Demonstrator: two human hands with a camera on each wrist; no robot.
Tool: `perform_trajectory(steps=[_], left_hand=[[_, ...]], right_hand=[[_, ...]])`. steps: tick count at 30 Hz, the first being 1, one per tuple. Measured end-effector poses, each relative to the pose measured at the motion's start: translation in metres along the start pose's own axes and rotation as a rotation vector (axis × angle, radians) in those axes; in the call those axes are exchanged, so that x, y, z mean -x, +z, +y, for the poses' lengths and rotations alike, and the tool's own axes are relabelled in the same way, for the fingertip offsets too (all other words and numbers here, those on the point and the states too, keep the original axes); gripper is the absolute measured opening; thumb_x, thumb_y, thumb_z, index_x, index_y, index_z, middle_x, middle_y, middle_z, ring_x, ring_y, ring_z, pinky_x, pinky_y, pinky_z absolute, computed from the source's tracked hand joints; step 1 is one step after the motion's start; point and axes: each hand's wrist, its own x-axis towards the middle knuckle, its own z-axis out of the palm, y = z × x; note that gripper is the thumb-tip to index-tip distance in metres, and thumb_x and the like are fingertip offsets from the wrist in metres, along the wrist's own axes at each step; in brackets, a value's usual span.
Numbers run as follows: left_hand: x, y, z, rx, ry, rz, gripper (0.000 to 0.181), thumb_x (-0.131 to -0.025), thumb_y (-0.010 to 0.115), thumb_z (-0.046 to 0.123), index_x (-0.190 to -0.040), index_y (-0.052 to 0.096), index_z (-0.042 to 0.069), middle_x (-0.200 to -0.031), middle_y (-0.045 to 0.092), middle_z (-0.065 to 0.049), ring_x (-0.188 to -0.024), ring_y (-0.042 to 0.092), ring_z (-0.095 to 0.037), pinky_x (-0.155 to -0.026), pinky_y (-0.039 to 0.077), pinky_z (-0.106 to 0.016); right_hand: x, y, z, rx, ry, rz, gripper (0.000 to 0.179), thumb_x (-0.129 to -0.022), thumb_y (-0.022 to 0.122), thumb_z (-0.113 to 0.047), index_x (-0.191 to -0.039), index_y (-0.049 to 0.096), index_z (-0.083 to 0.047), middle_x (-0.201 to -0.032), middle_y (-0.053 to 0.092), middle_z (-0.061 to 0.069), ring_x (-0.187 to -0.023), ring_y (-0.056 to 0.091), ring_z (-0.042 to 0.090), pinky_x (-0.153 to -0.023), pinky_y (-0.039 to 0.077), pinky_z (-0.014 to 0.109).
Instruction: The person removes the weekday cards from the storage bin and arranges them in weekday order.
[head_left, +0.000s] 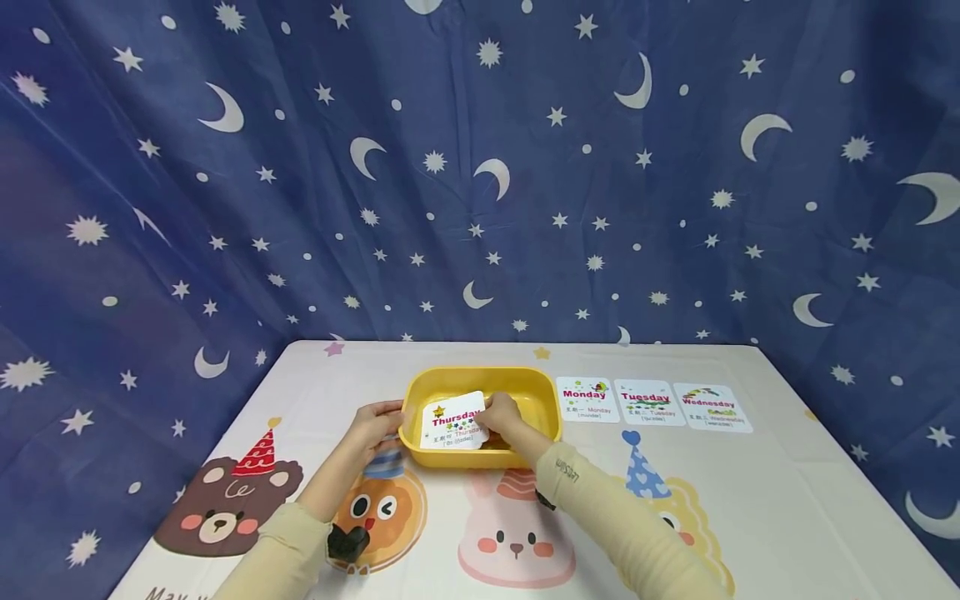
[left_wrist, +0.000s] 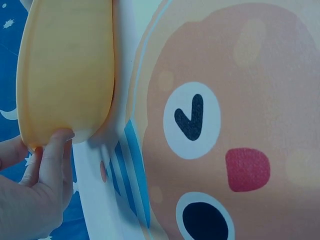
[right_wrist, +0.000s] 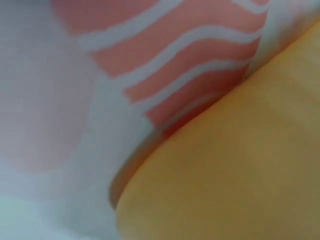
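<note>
- Tray [head_left: 536, 408]: right of my left fingers [head_left: 388, 407].
- Thursday card [head_left: 450, 422]: inside, left of my right fingers [head_left: 496, 406].
- Monday card [head_left: 588, 402], Tuesday card [head_left: 650, 404], Wednesday card [head_left: 712, 409]: farther right.

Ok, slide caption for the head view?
Left hand gripping the yellow tray, right hand holding the Thursday card; Monday card, Tuesday card and Wednesday card in a row alongside.

A blue curtain [head_left: 431, 187] of white moons [head_left: 503, 177] and stars [head_left: 490, 53] hangs behind a white bench [head_left: 810, 508] printed with party-hatted figures: brown bear [head_left: 225, 504], winking orange face [head_left: 393, 518], pink rabbit [head_left: 517, 562] and a yellow character [head_left: 692, 512].
</note>
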Motion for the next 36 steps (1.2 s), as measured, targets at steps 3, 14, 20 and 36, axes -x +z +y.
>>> perform_trajectory(steps=[3, 14, 20, 36], left_hand=[[0.001, 0.001, 0.0, -0.004, 0.002, 0.003, 0.039, -0.096, 0.047, 0.003, -0.134, 0.045, -0.008, -0.128, 0.051, -0.029, -0.09, 0.065, -0.021, -0.07, 0.06, -0.029], [0.001, -0.002, 0.0, -0.006, -0.004, 0.002, 0.04, -0.096, 0.047, 0.002, -0.134, 0.043, -0.008, -0.128, 0.05, -0.026, -0.081, 0.064, -0.015, -0.066, 0.059, -0.025], [-0.001, -0.001, -0.001, 0.007, -0.005, -0.002, 0.04, -0.096, 0.047, 0.001, -0.134, 0.043, -0.008, -0.128, 0.051, -0.026, -0.079, 0.064, -0.013, -0.066, 0.059, -0.025], [-0.002, 0.0, -0.002, 0.0, 0.003, -0.002, 0.039, -0.095, 0.048, 0.001, -0.132, 0.045, -0.008, -0.127, 0.052, -0.028, -0.086, 0.064, -0.019, -0.069, 0.06, -0.027]], right_hand=[[-0.01, -0.002, 0.005, 0.021, 0.02, 0.018, 0.019, -0.073, 0.066, 0.004, -0.068, 0.048, -0.002, -0.066, 0.046, 0.007, -0.058, 0.046, 0.017, -0.046, 0.041, 0.021], [-0.037, 0.004, 0.025, -0.199, -0.084, -0.215, 0.033, -0.09, 0.056, -0.003, -0.121, 0.05, 0.008, -0.098, 0.063, 0.023, -0.071, 0.062, 0.025, -0.059, 0.056, 0.033], [0.013, -0.019, -0.017, -0.238, 0.021, -0.152, 0.037, -0.092, 0.049, -0.002, -0.127, 0.047, 0.008, -0.104, 0.063, 0.023, -0.065, 0.053, 0.018, -0.052, 0.047, 0.025], [0.029, -0.045, -0.02, -0.389, -0.054, -0.172, 0.046, -0.09, 0.051, 0.002, -0.134, 0.04, 0.006, -0.113, 0.061, 0.025, -0.085, 0.064, 0.022, -0.079, 0.059, 0.035]])
